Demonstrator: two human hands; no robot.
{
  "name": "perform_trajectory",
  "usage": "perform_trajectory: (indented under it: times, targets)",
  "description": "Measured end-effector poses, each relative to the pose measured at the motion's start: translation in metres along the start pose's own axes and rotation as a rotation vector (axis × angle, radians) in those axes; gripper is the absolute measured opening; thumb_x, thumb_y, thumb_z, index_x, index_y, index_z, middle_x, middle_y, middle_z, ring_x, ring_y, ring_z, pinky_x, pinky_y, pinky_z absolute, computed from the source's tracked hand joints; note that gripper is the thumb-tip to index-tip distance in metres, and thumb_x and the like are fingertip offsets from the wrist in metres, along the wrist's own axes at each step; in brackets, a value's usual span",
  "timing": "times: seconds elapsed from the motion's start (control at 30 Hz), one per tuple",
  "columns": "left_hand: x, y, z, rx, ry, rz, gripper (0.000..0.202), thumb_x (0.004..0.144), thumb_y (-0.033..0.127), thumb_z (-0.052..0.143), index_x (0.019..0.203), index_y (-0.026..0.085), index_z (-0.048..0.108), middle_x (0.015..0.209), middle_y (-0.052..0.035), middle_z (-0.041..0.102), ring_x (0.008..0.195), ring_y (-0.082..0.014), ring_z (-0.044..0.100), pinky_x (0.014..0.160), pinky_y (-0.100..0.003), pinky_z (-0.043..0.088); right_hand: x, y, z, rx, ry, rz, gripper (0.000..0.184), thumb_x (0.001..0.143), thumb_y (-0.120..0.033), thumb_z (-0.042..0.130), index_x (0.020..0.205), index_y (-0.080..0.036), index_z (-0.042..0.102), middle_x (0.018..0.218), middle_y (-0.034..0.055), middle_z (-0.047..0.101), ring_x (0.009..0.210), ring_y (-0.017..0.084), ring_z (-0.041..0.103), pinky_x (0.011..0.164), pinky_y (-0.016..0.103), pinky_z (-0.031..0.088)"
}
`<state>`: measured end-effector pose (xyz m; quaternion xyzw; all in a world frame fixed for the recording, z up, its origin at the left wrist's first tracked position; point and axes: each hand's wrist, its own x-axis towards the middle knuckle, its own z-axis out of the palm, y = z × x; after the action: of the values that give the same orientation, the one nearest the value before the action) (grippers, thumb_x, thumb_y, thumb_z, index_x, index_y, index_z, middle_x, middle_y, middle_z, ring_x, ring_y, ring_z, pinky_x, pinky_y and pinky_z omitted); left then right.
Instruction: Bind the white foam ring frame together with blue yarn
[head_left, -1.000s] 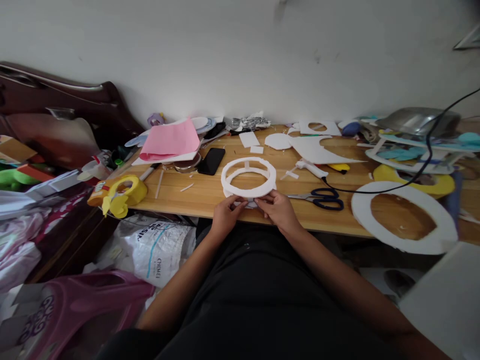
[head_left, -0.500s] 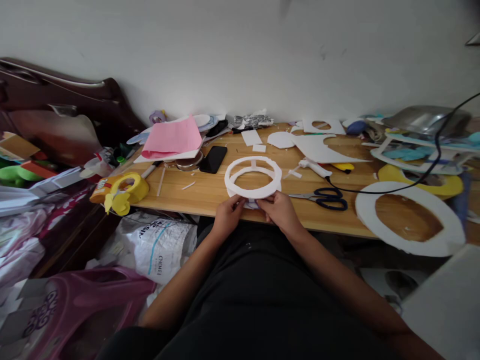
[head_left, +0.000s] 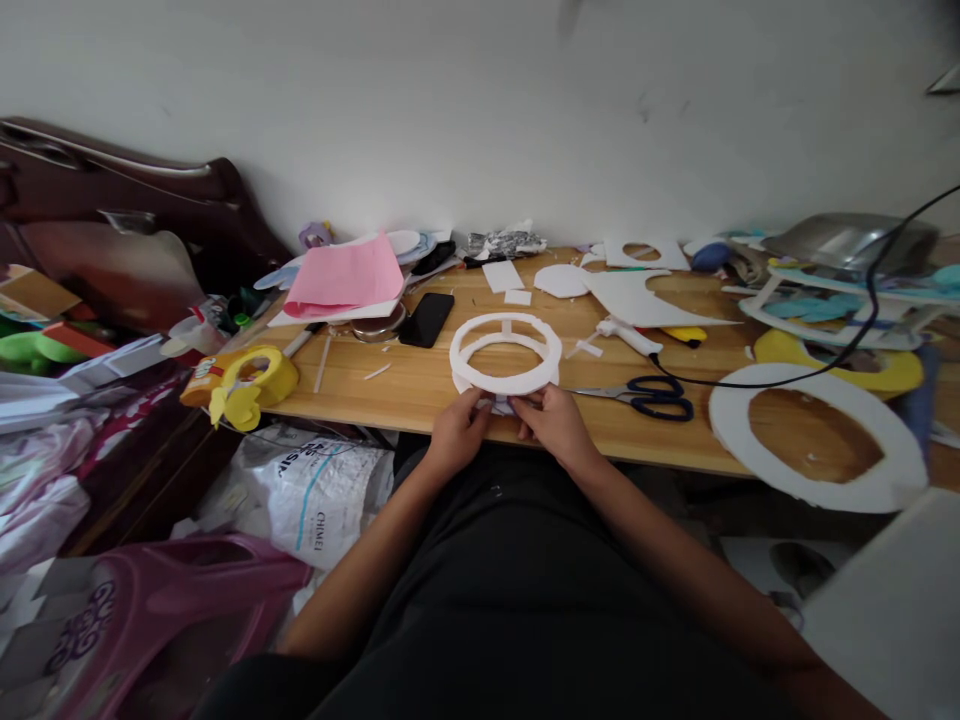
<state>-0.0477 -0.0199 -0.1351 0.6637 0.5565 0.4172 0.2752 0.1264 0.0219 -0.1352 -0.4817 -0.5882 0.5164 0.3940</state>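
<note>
At the front edge of the wooden table stands a white two-ring frame (head_left: pixel 506 384), one ring above another, joined by short uprights. My left hand (head_left: pixel 459 435) has its fingers closed at the frame's front left, under the upper ring. On the front right, my right hand (head_left: pixel 556 428) pinches the same low part with thumb and finger. A small purplish patch shows between the fingertips; what it is I cannot make out. Close to my right hand lie scissors (head_left: pixel 656 402) with dark blue handles, their blades toward the frame.
A white glue gun (head_left: pixel 628 334) with a black cord lies behind the scissors. Further right is a large white ring (head_left: pixel 731 430), overhanging the table edge. Left of the frame are a black phone (head_left: pixel 427 318), a pink sheet (head_left: pixel 345 275) and a yellow tape roll (head_left: pixel 281 375).
My right hand has shifted slightly left and inward at the front of the frame. My left hand and the frame have hardly moved.
</note>
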Motion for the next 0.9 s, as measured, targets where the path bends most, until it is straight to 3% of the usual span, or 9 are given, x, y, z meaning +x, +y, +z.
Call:
perform_trajectory:
  times: [0.27, 0.4, 0.6, 0.7, 0.77, 0.9]
  targets:
    - [0.006, 0.001, 0.002, -0.149, 0.053, -0.076, 0.025, 0.089, 0.035, 0.063, 0.101, 0.016, 0.075, 0.092, -0.0055, 0.074, 0.072, -0.0165, 0.057, 0.071, -0.028, 0.045, -0.002, 0.001, 0.001, -0.027, -0.031, -0.032, 0.028, 0.080, -0.043, 0.069, 0.094, -0.018, 0.068, 0.082, 0.0089, 0.078, 0.039, 0.014, 0.057, 0.040, 0.026, 0.046]
    - [0.009, 0.001, 0.002, -0.247, 0.069, -0.123, 0.029, 0.090, 0.038, 0.062, 0.099, 0.014, 0.075, 0.088, -0.0066, 0.075, 0.077, -0.0192, 0.062, 0.076, -0.030, 0.047, -0.001, 0.003, 0.001, -0.004, -0.039, -0.036, 0.030, 0.080, -0.043, 0.069, 0.096, -0.017, 0.068, 0.089, 0.0109, 0.079, 0.039, 0.014, 0.057, 0.038, 0.027, 0.046]
    - [0.012, 0.013, -0.001, -0.428, -0.003, -0.157, 0.030, 0.083, 0.038, 0.069, 0.103, 0.016, 0.076, 0.103, -0.0071, 0.075, 0.097, -0.0219, 0.064, 0.090, -0.031, 0.048, -0.001, 0.004, 0.001, 0.032, -0.051, -0.048, 0.035, 0.080, -0.045, 0.068, 0.103, -0.018, 0.069, 0.103, 0.0117, 0.078, 0.039, 0.013, 0.056, 0.039, 0.029, 0.048]
    - [0.010, 0.016, -0.002, -0.499, -0.006, -0.241, 0.034, 0.082, 0.043, 0.070, 0.101, 0.016, 0.077, 0.087, -0.0046, 0.074, 0.076, -0.0163, 0.061, 0.072, -0.026, 0.048, -0.003, 0.000, -0.001, 0.024, -0.051, -0.048, 0.035, 0.080, -0.046, 0.068, 0.100, -0.018, 0.070, 0.091, 0.0102, 0.079, 0.040, 0.014, 0.057, 0.040, 0.028, 0.046]
    - [0.009, 0.016, -0.003, -0.539, 0.002, -0.305, 0.035, 0.080, 0.046, 0.071, 0.098, 0.016, 0.077, 0.072, -0.0017, 0.069, 0.060, -0.0116, 0.052, 0.057, -0.023, 0.041, -0.005, -0.002, -0.002, 0.016, -0.053, -0.048, 0.034, 0.080, -0.047, 0.069, 0.097, -0.018, 0.071, 0.083, 0.0087, 0.078, 0.042, 0.016, 0.059, 0.041, 0.027, 0.045]
    - [0.009, 0.016, -0.003, -0.610, 0.020, -0.396, 0.036, 0.073, 0.046, 0.077, 0.091, 0.016, 0.075, 0.062, 0.0021, 0.061, 0.049, -0.0063, 0.041, 0.046, -0.020, 0.029, -0.007, -0.002, -0.002, 0.012, -0.065, -0.050, 0.032, 0.080, -0.048, 0.068, 0.095, -0.019, 0.070, 0.082, 0.0079, 0.078, 0.042, 0.016, 0.058, 0.040, 0.028, 0.045]
